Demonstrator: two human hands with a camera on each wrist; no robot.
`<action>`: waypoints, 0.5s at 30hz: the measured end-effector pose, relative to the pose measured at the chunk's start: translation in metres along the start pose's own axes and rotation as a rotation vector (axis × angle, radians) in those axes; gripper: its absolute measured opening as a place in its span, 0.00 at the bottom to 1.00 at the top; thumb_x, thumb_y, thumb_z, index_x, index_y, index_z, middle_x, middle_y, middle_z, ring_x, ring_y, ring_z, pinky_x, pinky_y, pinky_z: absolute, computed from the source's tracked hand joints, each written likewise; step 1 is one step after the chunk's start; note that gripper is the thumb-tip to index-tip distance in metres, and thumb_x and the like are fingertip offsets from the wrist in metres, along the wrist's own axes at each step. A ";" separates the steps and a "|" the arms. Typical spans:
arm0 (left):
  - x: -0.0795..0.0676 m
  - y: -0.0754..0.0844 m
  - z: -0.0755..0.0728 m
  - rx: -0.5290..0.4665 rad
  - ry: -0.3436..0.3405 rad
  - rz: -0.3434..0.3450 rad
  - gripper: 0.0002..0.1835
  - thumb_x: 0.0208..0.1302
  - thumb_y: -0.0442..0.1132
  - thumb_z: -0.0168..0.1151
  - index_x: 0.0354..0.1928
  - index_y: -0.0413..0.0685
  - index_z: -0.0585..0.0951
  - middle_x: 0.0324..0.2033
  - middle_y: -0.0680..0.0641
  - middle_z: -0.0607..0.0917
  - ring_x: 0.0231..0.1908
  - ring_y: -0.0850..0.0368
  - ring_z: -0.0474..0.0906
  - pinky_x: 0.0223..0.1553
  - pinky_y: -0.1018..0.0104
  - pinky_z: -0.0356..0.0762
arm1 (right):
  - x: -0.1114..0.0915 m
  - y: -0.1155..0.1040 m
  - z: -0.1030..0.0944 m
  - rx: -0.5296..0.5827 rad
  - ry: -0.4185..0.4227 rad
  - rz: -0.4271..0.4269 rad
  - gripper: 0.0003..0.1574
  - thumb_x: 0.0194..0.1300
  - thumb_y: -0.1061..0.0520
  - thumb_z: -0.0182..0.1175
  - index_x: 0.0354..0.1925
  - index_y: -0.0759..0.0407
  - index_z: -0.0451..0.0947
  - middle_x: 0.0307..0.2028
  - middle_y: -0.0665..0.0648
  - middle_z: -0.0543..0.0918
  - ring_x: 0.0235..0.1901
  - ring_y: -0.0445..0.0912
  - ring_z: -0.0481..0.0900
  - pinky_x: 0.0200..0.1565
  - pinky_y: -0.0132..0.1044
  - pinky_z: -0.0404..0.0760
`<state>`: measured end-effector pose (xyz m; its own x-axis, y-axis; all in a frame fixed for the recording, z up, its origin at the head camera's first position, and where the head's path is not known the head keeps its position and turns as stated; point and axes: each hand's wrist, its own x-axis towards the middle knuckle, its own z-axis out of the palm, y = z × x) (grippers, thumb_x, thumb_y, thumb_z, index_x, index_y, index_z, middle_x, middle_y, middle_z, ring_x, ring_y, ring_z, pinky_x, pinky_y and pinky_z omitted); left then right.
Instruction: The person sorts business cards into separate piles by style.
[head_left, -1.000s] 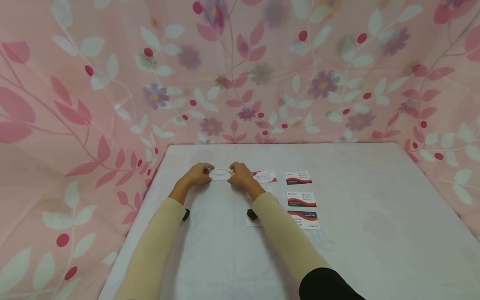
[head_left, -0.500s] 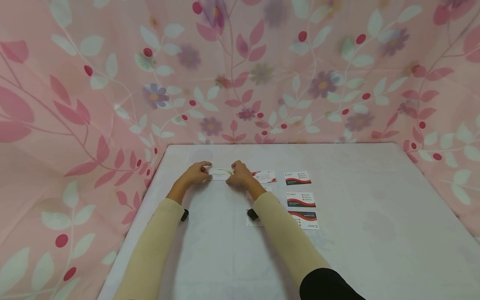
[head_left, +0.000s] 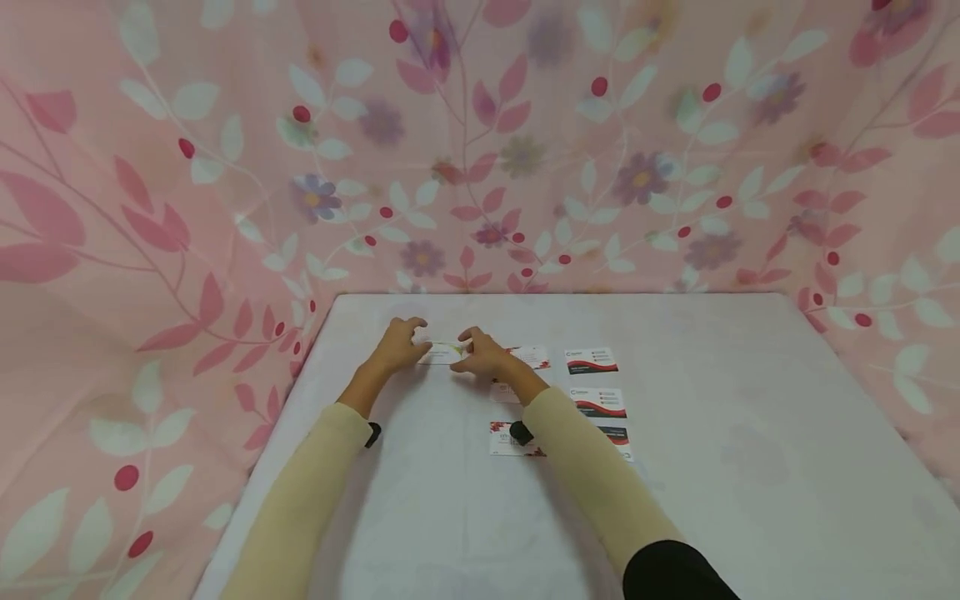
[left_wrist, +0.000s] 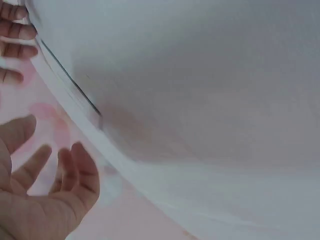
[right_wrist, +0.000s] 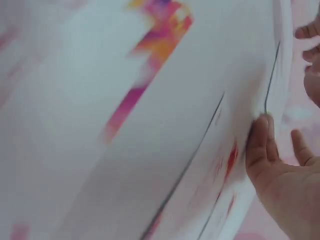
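A white business card with a green accent (head_left: 441,354) lies flat on the white-covered table, between the two hands. My left hand (head_left: 397,344) is at its left end, fingers spread and loosely bent; the left wrist view shows this hand (left_wrist: 55,205) apart from the card, holding nothing. At the card's right end is my right hand (head_left: 483,357), thumb and fingers apart. In the right wrist view the right hand (right_wrist: 285,185) has extended fingers right by the card's edge, gripping nothing. A white card with red flowers (head_left: 532,357) lies just right of it, partly covered.
Two more red-flower cards, a middle one (head_left: 504,392) and a front one (head_left: 504,440), lie under the right forearm. Further right is a column of three red-and-black wave cards (head_left: 591,361). A pink floral curtain (head_left: 480,208) stands behind the white tablecloth (head_left: 712,467).
Both hands have let go of the green-accent card and opened; the left hand has lifted off its end. The card stays in place. The right forearm has shifted slightly right; the head view tilted a little.
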<state>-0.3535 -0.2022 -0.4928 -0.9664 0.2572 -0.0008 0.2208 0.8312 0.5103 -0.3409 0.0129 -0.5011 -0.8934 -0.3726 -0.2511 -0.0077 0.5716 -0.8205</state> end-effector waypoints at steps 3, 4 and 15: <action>-0.004 0.019 0.006 0.030 0.032 0.082 0.26 0.66 0.41 0.63 0.63 0.38 0.73 0.53 0.29 0.72 0.50 0.38 0.75 0.52 0.47 0.75 | -0.013 0.006 -0.020 -0.016 0.001 -0.081 0.37 0.63 0.54 0.67 0.67 0.59 0.66 0.59 0.63 0.74 0.53 0.53 0.76 0.51 0.43 0.79; -0.005 0.025 0.008 0.031 0.017 0.109 0.26 0.66 0.41 0.63 0.63 0.38 0.73 0.53 0.29 0.73 0.48 0.39 0.76 0.52 0.47 0.76 | -0.017 0.009 -0.028 -0.036 0.015 -0.106 0.35 0.63 0.55 0.66 0.66 0.59 0.67 0.57 0.63 0.76 0.52 0.53 0.77 0.50 0.43 0.79; 0.008 0.076 0.046 -0.031 -0.121 0.224 0.20 0.64 0.38 0.65 0.56 0.39 0.79 0.45 0.39 0.82 0.40 0.51 0.79 0.45 0.58 0.78 | -0.051 0.048 -0.088 -0.312 0.154 -0.090 0.30 0.61 0.62 0.67 0.61 0.63 0.73 0.54 0.65 0.77 0.48 0.55 0.77 0.50 0.46 0.80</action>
<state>-0.3381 -0.1146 -0.4932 -0.8705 0.4919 0.0130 0.4215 0.7318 0.5356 -0.3355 0.1234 -0.4821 -0.9399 -0.3307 -0.0852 -0.2050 0.7457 -0.6339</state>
